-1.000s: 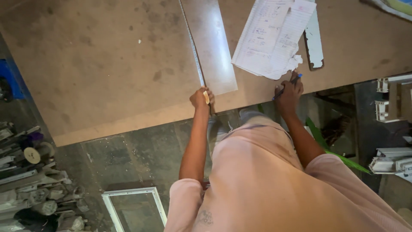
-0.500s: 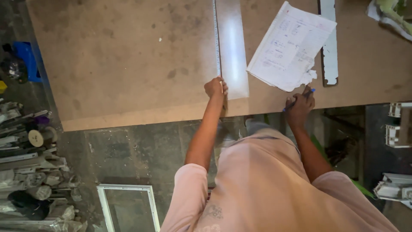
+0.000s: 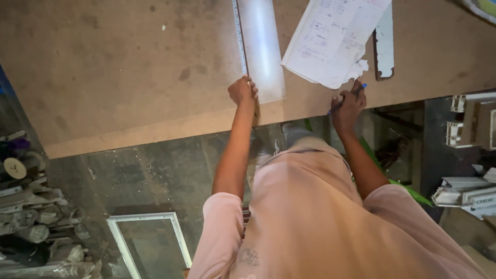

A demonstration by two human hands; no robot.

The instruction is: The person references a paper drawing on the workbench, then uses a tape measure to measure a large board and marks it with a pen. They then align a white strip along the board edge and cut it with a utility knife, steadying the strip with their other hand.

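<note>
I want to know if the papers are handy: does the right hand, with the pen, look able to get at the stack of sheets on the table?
Probably yes. The right hand rests at the table edge just below the paper sheets; nothing lies between them.

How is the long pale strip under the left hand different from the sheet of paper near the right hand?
The pale strip is long, narrow, plain and smooth; the paper sheet is wider, covered with writing and torn at its near corner. The left hand rests at the strip's near end, while the right hand, holding a blue pen, sits just below the paper. Both lie flat on the brown board table.
</note>
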